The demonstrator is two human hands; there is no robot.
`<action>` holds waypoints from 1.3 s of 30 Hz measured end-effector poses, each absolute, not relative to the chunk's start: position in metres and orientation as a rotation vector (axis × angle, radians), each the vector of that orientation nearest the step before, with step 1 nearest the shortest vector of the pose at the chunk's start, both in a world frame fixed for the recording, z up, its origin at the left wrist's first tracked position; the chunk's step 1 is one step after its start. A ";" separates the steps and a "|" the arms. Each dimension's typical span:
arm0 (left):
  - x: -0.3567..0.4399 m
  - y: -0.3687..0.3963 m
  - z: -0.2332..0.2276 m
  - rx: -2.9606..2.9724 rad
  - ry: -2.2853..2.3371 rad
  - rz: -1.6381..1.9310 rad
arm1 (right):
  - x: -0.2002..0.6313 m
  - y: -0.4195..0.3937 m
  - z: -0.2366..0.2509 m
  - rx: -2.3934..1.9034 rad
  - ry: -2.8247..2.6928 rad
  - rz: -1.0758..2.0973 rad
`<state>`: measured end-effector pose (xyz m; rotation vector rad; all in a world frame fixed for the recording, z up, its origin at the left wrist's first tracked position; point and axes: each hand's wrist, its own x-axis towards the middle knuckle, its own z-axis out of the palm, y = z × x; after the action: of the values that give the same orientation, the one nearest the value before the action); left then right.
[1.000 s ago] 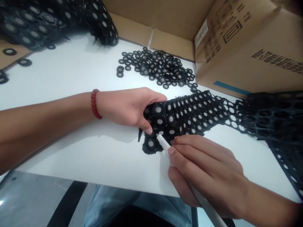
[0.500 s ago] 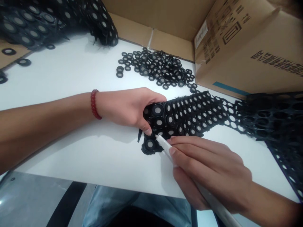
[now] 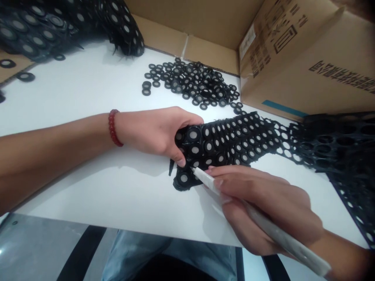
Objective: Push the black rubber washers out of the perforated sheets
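Observation:
A black rubber sheet [image 3: 244,134], patterned with rows of rings with pale centres, lies bent on the table. My left hand [image 3: 159,130] grips its left end, thumb on top and fingers curled over the far edge. In my right hand [image 3: 272,207] is a white pen-shaped tool [image 3: 206,180] with a thin metal tip. The tip touches or nearly touches the sheet beside my left thumb, close to the lower-left corner ring. At its right end the sheet turns into open mesh with holes where rings would sit.
Loose black rings [image 3: 199,84] are heaped at the back of the white table [image 3: 88,89]. Cardboard boxes [image 3: 293,58] stand behind and to the right. Punched-out black mesh [image 3: 342,144] hangs over at right; more ringed sheets [image 3: 38,31] lie at upper left.
My right hand has rolled and shifted slightly right, so more of the tool's rear shaft shows. The tool's tip stays near the same ring. My left hand keeps its hold.

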<state>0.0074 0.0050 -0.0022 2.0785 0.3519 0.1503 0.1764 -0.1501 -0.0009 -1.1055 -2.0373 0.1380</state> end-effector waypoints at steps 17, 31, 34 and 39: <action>0.008 0.005 -0.001 2.051 0.366 0.151 | 0.177 -0.150 0.000 -1.200 -1.926 0.335; 0.008 0.005 -0.001 2.045 0.366 0.168 | 0.176 -0.149 -0.006 -1.126 -2.070 0.229; 0.008 0.005 0.000 2.067 0.361 0.169 | 0.174 -0.146 -0.003 -1.181 -2.044 0.303; 0.008 0.006 0.000 2.115 0.338 0.176 | 0.173 -0.141 0.001 -1.219 -2.004 0.436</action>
<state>0.0083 0.0055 0.0003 2.1147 0.3382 0.1761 0.1730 -0.1413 0.0007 -1.2188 -2.0038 0.4362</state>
